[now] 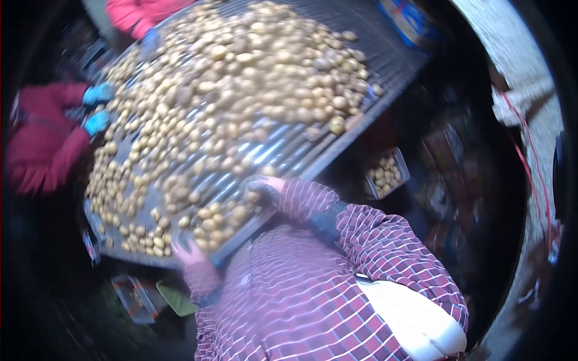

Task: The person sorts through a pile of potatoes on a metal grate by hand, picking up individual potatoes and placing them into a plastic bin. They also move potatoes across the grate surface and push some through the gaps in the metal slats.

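Many potatoes (241,72) lie spread over a large ribbed sorting table (307,150). At the table's near edge, my left hand (188,248) reaches over the rim beside a cluster of potatoes; it is blurred and its grip is unclear. My right hand (264,185) is over the metal ribs near the edge, close to a few potatoes, its fingers partly hidden and smeared. Both hands look to be in greyish gloves. Bare metal ribs show between the potatoes just beyond my right hand.
A co-worker in dark red (45,138) with blue gloves works at the left edge. Another in a pinkish-red jacket (135,15) reaches in at the top. A crate of potatoes (385,174) stands at right; a green container (177,298) sits below the table.
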{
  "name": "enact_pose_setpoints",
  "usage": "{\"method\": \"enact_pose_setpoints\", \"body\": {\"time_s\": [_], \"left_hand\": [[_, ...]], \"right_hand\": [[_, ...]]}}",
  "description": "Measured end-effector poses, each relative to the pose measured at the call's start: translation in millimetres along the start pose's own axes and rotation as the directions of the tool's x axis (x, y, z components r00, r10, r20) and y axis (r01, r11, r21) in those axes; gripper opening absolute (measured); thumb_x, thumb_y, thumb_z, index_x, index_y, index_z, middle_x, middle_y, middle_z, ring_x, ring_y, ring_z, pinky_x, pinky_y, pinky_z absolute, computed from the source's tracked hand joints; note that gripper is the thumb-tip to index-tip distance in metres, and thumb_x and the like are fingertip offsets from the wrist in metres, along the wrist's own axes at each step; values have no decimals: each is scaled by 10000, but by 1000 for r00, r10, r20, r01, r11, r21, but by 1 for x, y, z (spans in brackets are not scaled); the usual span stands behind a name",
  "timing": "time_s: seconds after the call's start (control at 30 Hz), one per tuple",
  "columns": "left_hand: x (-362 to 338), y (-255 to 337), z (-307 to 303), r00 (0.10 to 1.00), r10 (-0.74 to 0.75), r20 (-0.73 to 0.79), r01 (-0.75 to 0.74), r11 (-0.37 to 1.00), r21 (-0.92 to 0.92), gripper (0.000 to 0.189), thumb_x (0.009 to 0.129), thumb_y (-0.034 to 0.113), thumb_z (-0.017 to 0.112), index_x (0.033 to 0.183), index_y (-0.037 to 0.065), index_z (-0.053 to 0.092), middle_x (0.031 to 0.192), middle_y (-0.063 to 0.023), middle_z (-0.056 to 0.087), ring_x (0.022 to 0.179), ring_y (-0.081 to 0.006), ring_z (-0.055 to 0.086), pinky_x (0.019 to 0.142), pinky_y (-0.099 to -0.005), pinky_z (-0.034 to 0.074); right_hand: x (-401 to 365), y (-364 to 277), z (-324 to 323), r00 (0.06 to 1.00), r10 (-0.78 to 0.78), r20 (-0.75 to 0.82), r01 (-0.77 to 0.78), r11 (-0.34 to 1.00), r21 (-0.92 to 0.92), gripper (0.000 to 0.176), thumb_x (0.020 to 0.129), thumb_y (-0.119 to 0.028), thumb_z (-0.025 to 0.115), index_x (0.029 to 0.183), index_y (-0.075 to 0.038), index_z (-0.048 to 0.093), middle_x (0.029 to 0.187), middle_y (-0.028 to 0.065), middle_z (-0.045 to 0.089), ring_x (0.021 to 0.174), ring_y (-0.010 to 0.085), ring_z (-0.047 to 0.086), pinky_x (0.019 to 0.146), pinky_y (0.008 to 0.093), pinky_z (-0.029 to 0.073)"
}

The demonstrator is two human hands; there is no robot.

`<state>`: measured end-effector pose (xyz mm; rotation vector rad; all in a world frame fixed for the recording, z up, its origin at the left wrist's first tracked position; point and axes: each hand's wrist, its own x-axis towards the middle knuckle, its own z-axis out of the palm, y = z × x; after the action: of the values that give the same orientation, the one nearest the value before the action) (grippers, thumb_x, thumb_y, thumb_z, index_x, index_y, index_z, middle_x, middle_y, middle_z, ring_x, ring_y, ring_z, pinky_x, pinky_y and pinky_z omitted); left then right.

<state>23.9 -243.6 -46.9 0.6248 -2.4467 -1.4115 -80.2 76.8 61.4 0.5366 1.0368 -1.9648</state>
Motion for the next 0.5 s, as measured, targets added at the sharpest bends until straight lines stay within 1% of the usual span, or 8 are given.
{"method": "enact_pose_setpoints", "body": {"time_s": [0.1,0.2,0.27,0.3,0.37,0.4,0.47,0.5], "left_hand": [[-4,18,11,987,40,156,-83,956,282,401,855,41,601,1252,0,563,1310,-188,487,1212,-340,489,1071,-428,378],[-4,18,14,983,38,177,-81,968,238,389,864,41,604,1247,-17,563,1318,-181,454,1225,-331,477,1053,-416,409],[-4,21,16,977,-4,215,-52,965,258,432,945,186,550,1300,-57,507,1396,-186,390,1300,-318,423,1080,-431,411],[-4,25,17,973,-44,226,-6,977,214,469,951,202,539,1335,-58,473,1420,-183,363,1313,-318,416,1105,-433,394],[-4,39,19,973,-96,212,55,980,192,429,925,126,566,1310,-48,494,1404,-167,374,1285,-312,440,1080,-414,409],[-5,40,20,981,-99,169,73,985,156,390,894,45,602,1267,-43,530,1376,-157,398,1250,-303,464,1050,-399,429],[-7,58,19,980,-93,177,17,920,391,403,887,69,617,1268,-35,536,1376,-174,404,1250,-328,460,1063,-420,407],[-7,60,18,979,-79,185,10,938,347,411,880,92,628,1264,-29,545,1367,-192,417,1253,-352,450,1076,-438,378]], "right_hand": [[7,35,-82,953,-299,-46,303,945,127,428,926,-338,604,1216,-24,578,1001,116,671,759,227,639,609,348,520],[-63,20,-111,892,-327,-311,394,901,184,435,918,-406,592,1181,-60,602,945,110,682,718,189,635,567,330,496],[-83,29,-162,784,-284,-551,435,886,163,422,917,-462,571,1124,-99,622,911,92,676,661,164,610,529,309,467],[-100,41,-187,749,-377,-544,593,749,297,398,924,-468,564,1074,-105,624,882,89,668,654,167,600,533,300,467],[-125,57,-236,686,-357,-634,723,434,538,428,930,-501,573,1109,-114,606,944,99,661,662,188,606,543,317,486],[-137,62,-257,636,-324,-700,768,358,532,417,931,-478,581,1135,-115,596,975,103,657,713,204,606,591,331,488],[-156,66,-294,533,-234,-813,834,309,457,405,933,-430,596,1188,-117,578,1035,111,649,817,236,607,687,359,490],[-165,65,-305,484,-194,-853,855,314,414,405,933,-407,604,1215,-118,569,1065,115,645,869,253,607,735,373,492]]}}
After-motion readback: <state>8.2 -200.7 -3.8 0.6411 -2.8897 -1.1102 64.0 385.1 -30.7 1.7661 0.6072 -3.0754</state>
